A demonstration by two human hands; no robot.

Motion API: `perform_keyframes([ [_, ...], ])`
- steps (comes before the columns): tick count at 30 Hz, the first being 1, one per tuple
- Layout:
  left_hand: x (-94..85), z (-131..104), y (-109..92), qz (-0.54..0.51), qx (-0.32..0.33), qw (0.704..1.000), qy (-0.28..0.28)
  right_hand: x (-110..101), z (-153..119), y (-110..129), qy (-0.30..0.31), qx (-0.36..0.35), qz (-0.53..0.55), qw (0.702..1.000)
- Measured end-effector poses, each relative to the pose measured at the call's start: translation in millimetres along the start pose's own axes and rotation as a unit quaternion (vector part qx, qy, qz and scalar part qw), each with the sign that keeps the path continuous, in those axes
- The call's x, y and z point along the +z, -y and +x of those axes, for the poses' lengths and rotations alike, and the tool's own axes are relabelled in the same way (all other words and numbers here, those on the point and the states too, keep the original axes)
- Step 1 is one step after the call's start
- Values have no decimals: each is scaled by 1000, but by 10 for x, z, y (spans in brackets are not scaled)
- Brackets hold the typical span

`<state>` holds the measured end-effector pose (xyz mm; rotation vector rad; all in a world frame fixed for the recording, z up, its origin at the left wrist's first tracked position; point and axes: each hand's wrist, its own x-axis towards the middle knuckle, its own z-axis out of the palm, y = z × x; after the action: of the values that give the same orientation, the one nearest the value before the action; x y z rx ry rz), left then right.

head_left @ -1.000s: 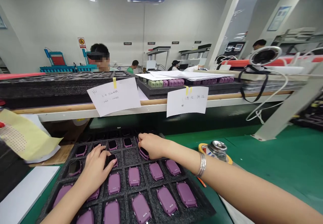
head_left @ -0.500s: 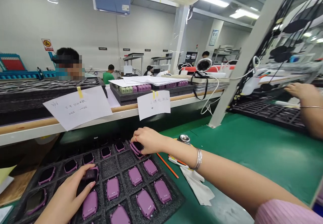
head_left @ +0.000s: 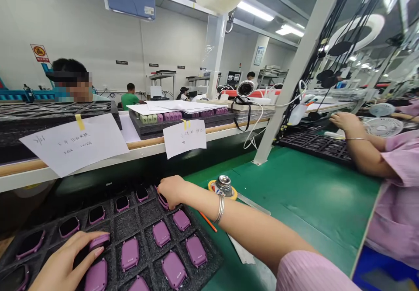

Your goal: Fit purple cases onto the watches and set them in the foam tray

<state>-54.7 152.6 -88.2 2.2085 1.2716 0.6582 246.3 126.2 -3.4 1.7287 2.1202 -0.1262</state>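
Note:
A black foam tray (head_left: 126,225) with compartments holds several purple smartwatch cases, some with dark screens up and some with purple backs up. My left hand (head_left: 67,262) pinches a purple watch case (head_left: 100,240) between thumb and fingers, tilted over the tray's left part. At the tray's far right corner, my right hand (head_left: 172,192) has its fingers closed around another watch case (head_left: 163,201), partly hidden by the hand. Two compartments between the hands show bare foam. Purple backs (head_left: 161,233) lie in the nearer compartments.
Right of the tray lie an orange stick (head_left: 208,222), a yellow tape roll (head_left: 233,193) with a metal-topped jar (head_left: 224,184), and a white cloth (head_left: 242,249). A shelf with handwritten paper notes (head_left: 185,139) runs behind. A co-worker's arm (head_left: 356,138) is at right.
The view has swung right, bringing more of the co-worker in. The watch case in my left hand has tilted, showing its purple side instead of its screen. My right hand stays at the far corner.

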Motion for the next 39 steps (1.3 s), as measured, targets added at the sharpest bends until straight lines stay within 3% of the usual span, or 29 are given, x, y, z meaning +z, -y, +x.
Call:
perform_keyframes([
  [2, 2, 10, -60, -46, -3, 999, -3, 12, 13, 111, -12, 34, 7, 999],
  [5, -7, -47, -286, -177, -94, 978, -56, 45, 31, 298, -33, 81, 19, 996],
  [7, -23, -142, -510, -327, -192, 922, -73, 74, 25, 383, -44, 102, 26, 993],
  [9, -36, -260, -754, -480, -243, 841, -46, 106, 11, 412, -54, 110, 33, 992],
  [11, -37, -375, -982, -547, -282, 787, -34, 143, 2, 398, -63, 107, 39, 992],
  [13, -29, -466, -1170, -577, -267, 772, 3, 183, 1, 377, -73, 101, 43, 991],
  [16, -11, -544, -1358, -606, -259, 752, 14, 237, -13, 384, -90, 100, 42, 990],
  [21, 57, -580, -1401, -684, -244, 687, 18, 283, -109, 423, -111, 92, 37, 989],
  [26, 140, -605, -1291, -660, -343, 668, -37, 313, -187, 210, -120, 52, 47, 990],
  [31, 220, -572, -1257, -660, -353, 658, -81, 262, -293, -11, -160, 17, 85, 983],
  [34, 264, -576, -1286, -665, -363, 646, -88, 153, -483, 137, -209, -27, 126, 969],
  [36, 270, -606, -1320, -686, -350, 634, -64, 94, -633, 340, -234, -92, 166, 953],
  [39, 249, -676, -1370, -728, -296, 618, 23, 93, -795, 648, -277, -235, 291, 885],
])
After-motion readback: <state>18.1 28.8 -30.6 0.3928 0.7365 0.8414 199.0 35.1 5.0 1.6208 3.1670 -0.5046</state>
